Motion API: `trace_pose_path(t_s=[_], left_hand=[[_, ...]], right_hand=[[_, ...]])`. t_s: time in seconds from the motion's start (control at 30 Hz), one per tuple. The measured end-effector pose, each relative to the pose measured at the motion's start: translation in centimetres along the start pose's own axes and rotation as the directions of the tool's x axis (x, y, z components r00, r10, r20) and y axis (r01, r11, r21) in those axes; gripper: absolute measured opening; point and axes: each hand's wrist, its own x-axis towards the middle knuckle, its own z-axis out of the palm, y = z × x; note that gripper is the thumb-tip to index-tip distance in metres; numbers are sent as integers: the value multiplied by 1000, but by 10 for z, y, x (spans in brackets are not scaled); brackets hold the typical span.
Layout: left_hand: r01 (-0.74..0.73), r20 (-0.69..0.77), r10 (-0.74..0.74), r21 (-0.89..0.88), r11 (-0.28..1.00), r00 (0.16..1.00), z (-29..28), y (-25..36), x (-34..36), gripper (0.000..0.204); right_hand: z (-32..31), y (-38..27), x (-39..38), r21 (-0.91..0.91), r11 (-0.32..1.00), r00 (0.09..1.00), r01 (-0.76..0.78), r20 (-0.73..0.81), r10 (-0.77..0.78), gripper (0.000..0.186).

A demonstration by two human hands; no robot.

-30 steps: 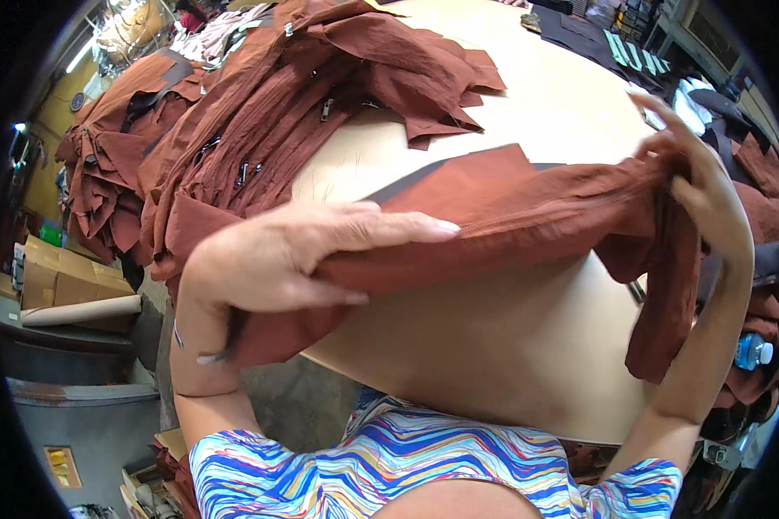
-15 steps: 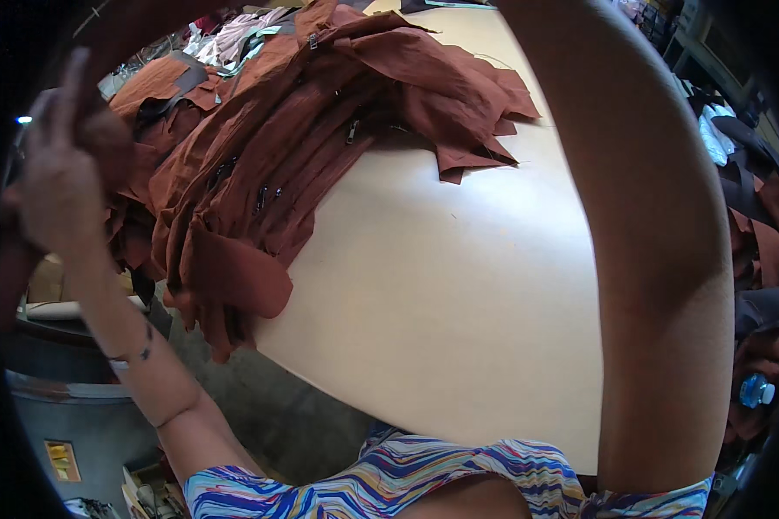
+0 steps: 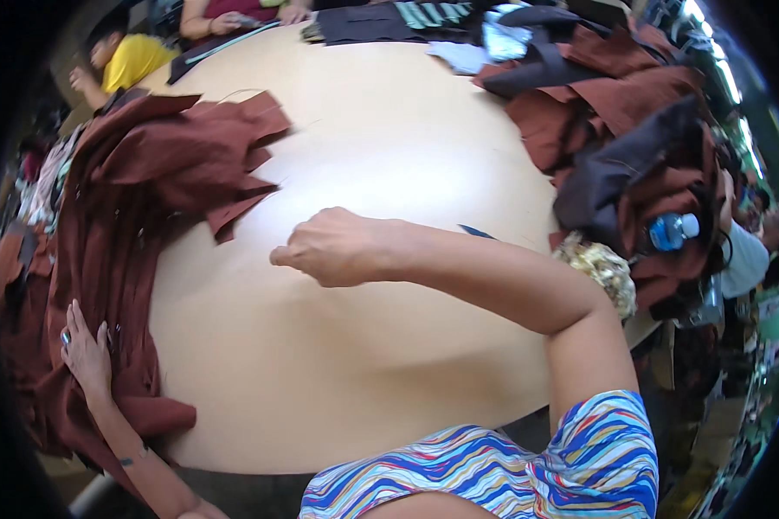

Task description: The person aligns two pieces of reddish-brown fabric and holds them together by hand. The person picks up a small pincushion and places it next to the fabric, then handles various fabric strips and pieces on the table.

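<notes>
My left hand [image 3: 86, 355] lies flat on a long pile of reddish-brown cloth pieces [image 3: 169, 160], fingers stretched out, a ring on one of them. Several small metal zipper parts show along the folds of this pile, which drapes over the table's left edge. Above the middle of the pale table [image 3: 260, 381] is my right hand [image 3: 337, 246], its arm bent and its fingers curled in. Whatever those fingers may hold is hidden. Behind the right forearm, a dark pointed object [image 3: 476, 232] pokes out on the tabletop.
At the right are heaped brown and dark cloth [image 3: 614, 164], a blue-tinted plastic bottle [image 3: 671, 232] and a crumpled, pale patterned bundle [image 3: 601, 272]. Dark and striped cloth [image 3: 389, 23] lies at the far edge. A person in yellow [image 3: 138, 60] and others are around the table.
My view has swung to the right. The left hand, raised and blurred before, now rests on the brown cloth. My right arm, stretched far forward before, is now bent over the table.
</notes>
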Motion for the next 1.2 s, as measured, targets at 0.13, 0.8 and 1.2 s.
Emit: trace_pose_path(t_s=[0.13, 0.8, 1.2], left_hand=[[-309, -188, 260, -319, 896, 947, -37, 67, -22, 60], [-473, -247, 444, -711, 521, 861, -67, 206, -81, 37], [-476, -248, 469, -747, 465, 847, -65, 207, -80, 38]], right_hand=[[-21, 44, -90, 5, 973, 943, -231, -246, 225, 35], [-108, 281, -294, 75, 298, 72, -952, -887, 456, 48], [-87, 283, -348, -59, -83, -28, -995, -620, 784, 40]])
